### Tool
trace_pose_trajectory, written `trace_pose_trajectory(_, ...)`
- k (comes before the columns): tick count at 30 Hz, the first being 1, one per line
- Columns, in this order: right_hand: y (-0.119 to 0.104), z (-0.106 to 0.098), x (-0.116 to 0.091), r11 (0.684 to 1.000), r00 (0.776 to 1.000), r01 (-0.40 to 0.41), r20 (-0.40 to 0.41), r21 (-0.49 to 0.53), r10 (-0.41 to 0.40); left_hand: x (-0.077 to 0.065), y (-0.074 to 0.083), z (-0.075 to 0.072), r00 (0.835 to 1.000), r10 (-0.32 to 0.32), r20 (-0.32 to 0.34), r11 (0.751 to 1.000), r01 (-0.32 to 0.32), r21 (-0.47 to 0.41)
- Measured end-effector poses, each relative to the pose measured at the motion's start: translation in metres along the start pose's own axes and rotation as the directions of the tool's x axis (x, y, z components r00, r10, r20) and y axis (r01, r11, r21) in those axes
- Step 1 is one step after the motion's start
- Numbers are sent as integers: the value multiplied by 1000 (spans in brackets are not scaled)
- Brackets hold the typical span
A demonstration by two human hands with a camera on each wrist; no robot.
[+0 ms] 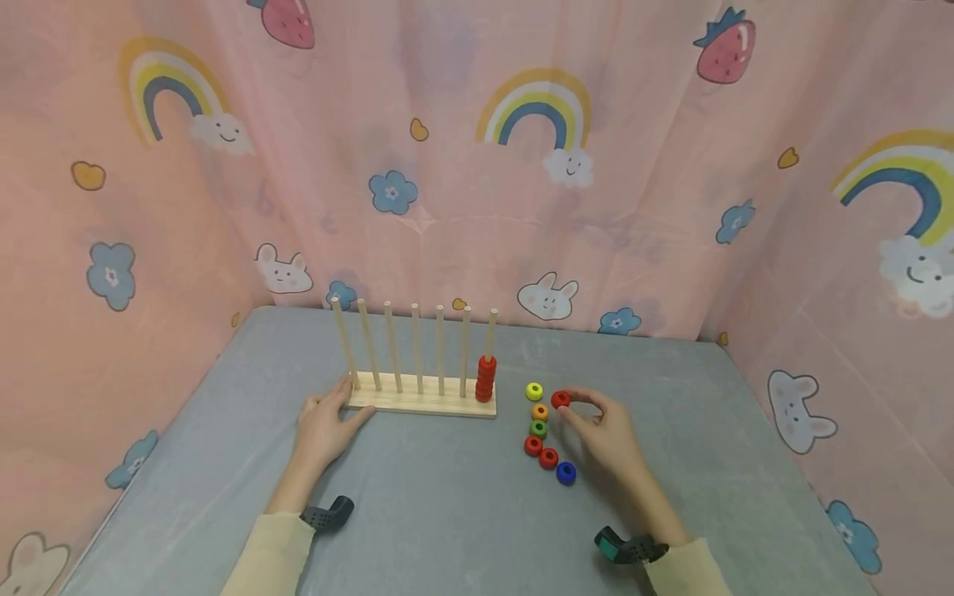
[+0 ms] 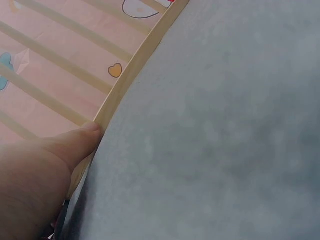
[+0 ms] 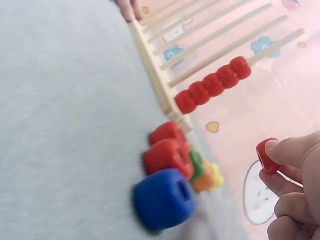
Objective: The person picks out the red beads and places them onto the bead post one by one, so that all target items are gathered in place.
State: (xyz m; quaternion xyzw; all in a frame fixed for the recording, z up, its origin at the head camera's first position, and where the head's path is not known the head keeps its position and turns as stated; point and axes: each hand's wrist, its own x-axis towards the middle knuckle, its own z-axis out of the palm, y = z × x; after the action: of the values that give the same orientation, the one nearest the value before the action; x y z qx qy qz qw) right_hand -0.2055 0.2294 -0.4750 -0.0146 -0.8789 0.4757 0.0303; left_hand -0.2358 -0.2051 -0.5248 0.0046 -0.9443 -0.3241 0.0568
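Observation:
A wooden peg stand [image 1: 421, 403] with several upright pegs sits toward the back of the table. Its rightmost peg carries a stack of red beads [image 1: 485, 379]. At the stand's left end, my left hand [image 1: 324, 426] grips the base, thumb along the front edge in the left wrist view. Between thumb and fingertips my right hand [image 1: 607, 434] pinches a red bead [image 3: 268, 155], to the right of the loose beads. Those are a yellow bead [image 1: 534, 391], an orange bead [image 1: 540, 411], a green bead [image 1: 538, 429], two red beads [image 1: 548, 459] and a blue bead [image 1: 566, 473].
The table [image 1: 447, 513] has a grey cover. Behind it and along both sides hangs a pink curtain [image 1: 477, 232] printed with rainbows, rabbits and flowers. A dark band [image 1: 328, 515] circles the left wrist, and another band [image 1: 630, 548] the right.

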Motion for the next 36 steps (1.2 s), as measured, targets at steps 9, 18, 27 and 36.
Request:
trace_pose_trajectory(9, -22, -10, 10, 997, 996, 72, -42, -3, -72, 1, 0, 1, 1000, 6, 3, 1000, -6, 6)
trace_pose_trajectory(18, -40, -17, 20, 988, 987, 151, -49, -11, -151, 0, 0, 0, 1000, 3, -1, 1000, -3, 5)
trace_pose_trajectory(27, -50, -23, 25, 980, 978, 199, -57, -14, -200, 0, -1, 1, 1000, 11, -1, 1000, -11, 12)
trace_pose_trajectory(36, -50, -23, 27, 977, 975, 214, -64, 4, -213, 0, 0, 0, 1000, 0, -1, 1000, 0, 7)
